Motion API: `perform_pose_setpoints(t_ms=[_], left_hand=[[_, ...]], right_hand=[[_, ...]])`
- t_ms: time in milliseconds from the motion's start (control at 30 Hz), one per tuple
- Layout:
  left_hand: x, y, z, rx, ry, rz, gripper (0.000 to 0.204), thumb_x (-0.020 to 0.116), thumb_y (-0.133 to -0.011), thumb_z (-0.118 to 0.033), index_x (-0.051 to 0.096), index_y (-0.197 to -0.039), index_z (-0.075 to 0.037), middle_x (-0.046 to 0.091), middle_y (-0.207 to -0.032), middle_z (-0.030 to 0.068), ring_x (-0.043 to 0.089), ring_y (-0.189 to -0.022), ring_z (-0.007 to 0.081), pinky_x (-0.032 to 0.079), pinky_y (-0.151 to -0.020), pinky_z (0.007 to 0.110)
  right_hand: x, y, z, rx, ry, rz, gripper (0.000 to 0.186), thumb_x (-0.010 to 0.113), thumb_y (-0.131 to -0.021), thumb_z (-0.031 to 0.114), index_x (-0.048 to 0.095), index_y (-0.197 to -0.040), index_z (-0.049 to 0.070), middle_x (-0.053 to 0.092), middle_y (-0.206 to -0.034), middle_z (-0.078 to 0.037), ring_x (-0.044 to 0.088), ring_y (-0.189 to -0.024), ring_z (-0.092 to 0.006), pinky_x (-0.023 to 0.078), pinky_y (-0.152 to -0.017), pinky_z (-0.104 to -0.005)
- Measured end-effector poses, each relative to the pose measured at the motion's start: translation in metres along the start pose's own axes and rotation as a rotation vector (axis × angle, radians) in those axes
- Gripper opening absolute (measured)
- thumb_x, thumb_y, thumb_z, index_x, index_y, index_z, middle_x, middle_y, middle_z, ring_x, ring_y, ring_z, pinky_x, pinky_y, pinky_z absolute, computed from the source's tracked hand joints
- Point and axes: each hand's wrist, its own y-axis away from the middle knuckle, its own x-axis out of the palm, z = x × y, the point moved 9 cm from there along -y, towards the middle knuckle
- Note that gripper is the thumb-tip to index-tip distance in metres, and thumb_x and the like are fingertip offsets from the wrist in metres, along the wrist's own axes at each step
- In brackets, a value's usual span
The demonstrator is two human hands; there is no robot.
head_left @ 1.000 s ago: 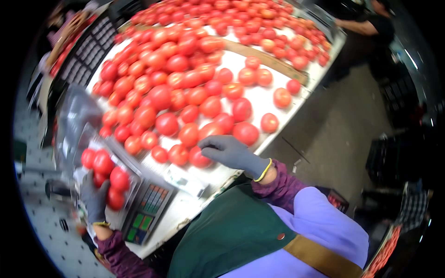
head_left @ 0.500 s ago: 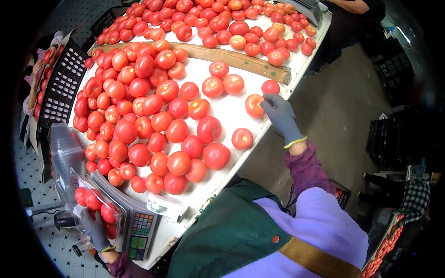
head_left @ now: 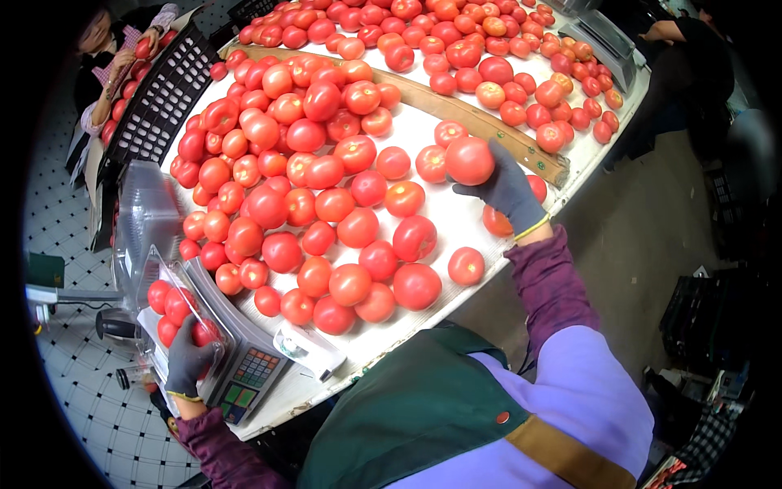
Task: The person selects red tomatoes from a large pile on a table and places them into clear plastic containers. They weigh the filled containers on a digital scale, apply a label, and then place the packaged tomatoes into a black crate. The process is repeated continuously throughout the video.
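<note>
My right hand, in a grey glove, grips a large red tomato over the right part of the white table. Beside it, a pair of tomatoes shows partly behind the hand and wrist. My left hand, gloved too, reaches into a clear plastic clamshell box on the scale. Its fingers curl against a tomato there; the fingertips are partly hidden. Several other tomatoes lie in the box. A big heap of loose tomatoes covers the table between my hands.
A wooden strip divides the table, with more tomatoes beyond it. Stacked clear boxes stand left, near a black crate and a person handling tomatoes. A second scale sits at the far right corner, near another person.
The whole view has shifted. My right hand has moved left from the tomatoes by the table's right edge and now holds a tomato up. My left hand stays at the clamshell box.
</note>
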Motion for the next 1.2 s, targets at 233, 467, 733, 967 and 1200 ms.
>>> perform_pose_setpoints(t_ms=[233,467,733,967,1200], left_hand=[[-0.016,0.018,0.023,0.171,0.262,-0.237,0.065,0.071,-0.066,-0.021,0.048,-0.124,-0.005,0.054,-0.115,0.0126,0.052,-0.107,0.0231,0.041,-0.095,0.036],[-0.019,0.090,0.067,0.607,1.884,-0.392,0.075,0.065,-0.080,-0.043,0.036,-0.139,-0.008,0.044,-0.134,0.0259,0.042,-0.125,0.0402,0.042,-0.093,0.058],[0.003,0.159,0.158,0.362,2.067,-0.709,0.060,0.065,-0.084,-0.041,0.045,-0.132,-0.010,0.050,-0.127,0.0233,0.050,-0.116,0.0398,0.051,-0.072,0.046],[0.033,0.156,0.153,0.196,1.994,-0.784,0.054,0.052,-0.091,-0.045,0.046,-0.130,-0.009,0.054,-0.120,0.0239,0.058,-0.103,0.0393,0.054,-0.060,0.043],[0.043,0.122,0.108,0.136,2.019,-0.555,0.054,0.045,-0.093,-0.049,0.048,-0.127,-0.007,0.057,-0.117,0.0239,0.059,-0.100,0.0396,0.054,-0.059,0.044]], right_hand=[[0.074,0.021,-0.073,0.196,-0.268,0.290,0.068,0.056,-0.089,0.050,0.037,-0.137,0.006,0.050,-0.129,-0.020,0.054,-0.110,-0.0438,0.057,-0.075,-0.0442],[0.231,0.050,-0.146,0.197,0.276,0.534,0.065,0.065,-0.079,0.036,0.041,-0.133,0.007,0.058,-0.114,-0.016,0.063,-0.098,-0.0327,0.054,-0.061,-0.0342],[0.285,0.018,-0.183,0.407,-0.160,0.576,0.062,0.057,-0.089,0.046,0.042,-0.132,0.004,0.054,-0.123,-0.019,0.058,-0.106,-0.0398,0.056,-0.070,-0.0378],[0.139,-0.012,-0.095,-0.046,0.179,0.034,0.057,0.055,-0.092,0.044,0.042,-0.132,0.005,0.056,-0.120,-0.020,0.060,-0.105,-0.0331,0.054,-0.076,-0.0358],[0.225,0.064,-0.163,-0.410,1.462,0.518,0.047,0.064,-0.081,0.018,0.050,-0.125,0.014,0.057,-0.120,-0.010,0.062,-0.094,-0.0283,0.051,-0.077,-0.0384]])
